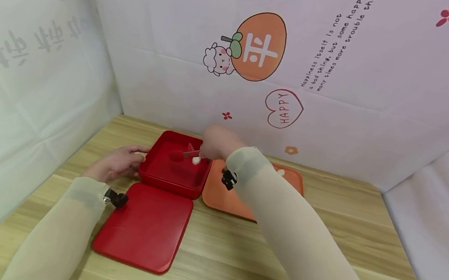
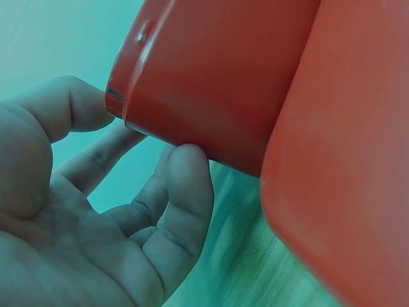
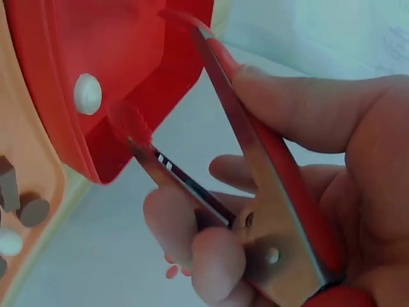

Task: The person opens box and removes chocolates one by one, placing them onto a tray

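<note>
Wooden table (image 1: 237, 258) walled in by printed cloth, my two hands at the red box

Nearest me the flat red lid (image 1: 144, 229) lies on the wood, just under my left wrist; my left hand (image 1: 114, 163) rests open against the outer left wall of the red box (image 1: 171, 182), thumb on its rim and fingertips touching the side. Past that, my right hand (image 1: 218, 141) grips red-tipped metal tongs (image 3: 255, 185), their arms spread apart over the box, a small white bead (image 3: 87, 93) lying just off the tips. Right of my grip, partly behind my forearm, sits the orange tray (image 1: 227, 199) holding a few small pieces
</note>
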### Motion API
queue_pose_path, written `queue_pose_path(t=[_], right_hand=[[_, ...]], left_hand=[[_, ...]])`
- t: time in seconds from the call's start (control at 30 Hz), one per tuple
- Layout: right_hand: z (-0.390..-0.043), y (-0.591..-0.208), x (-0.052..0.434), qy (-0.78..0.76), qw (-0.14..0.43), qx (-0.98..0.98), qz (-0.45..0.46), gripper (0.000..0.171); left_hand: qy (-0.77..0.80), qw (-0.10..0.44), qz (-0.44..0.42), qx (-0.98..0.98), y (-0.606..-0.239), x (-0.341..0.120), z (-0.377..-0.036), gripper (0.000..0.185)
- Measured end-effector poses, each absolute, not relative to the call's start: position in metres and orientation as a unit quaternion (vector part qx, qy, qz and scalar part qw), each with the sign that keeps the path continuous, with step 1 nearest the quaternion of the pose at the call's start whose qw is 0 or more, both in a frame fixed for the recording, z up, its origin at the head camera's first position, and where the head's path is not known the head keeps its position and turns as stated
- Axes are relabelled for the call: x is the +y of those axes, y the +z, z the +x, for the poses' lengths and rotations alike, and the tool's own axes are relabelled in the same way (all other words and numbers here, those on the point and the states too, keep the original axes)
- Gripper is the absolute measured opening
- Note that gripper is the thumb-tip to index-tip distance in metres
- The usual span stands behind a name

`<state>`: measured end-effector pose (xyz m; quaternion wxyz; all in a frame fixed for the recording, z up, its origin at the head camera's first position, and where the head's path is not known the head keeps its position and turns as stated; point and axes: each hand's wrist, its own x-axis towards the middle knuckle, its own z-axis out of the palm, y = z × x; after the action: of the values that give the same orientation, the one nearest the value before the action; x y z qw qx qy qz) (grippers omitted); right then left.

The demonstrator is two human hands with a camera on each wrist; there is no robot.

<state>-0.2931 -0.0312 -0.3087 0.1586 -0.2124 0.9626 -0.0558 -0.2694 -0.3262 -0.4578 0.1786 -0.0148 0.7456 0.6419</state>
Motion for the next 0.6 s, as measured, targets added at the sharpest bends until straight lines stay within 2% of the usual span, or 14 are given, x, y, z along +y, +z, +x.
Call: queue_pose_path(t=[0.2,0.6], right_hand=[[-0.2897,-0.3091,-0.0336,-0.006,0.133,0.968,-0.212,0.022],[-0.2883,-0.3143,-0.0352,0.016,0.127,0.967,-0.219,0.02]], left_hand=[[0.644,0.179,-0.016,0.743,-0.4578,-0.3275,-0.2695,0.056],[0.633,0.181,-0.016,0.753,-0.4568,-0.3274,-0.2687,0.056]])
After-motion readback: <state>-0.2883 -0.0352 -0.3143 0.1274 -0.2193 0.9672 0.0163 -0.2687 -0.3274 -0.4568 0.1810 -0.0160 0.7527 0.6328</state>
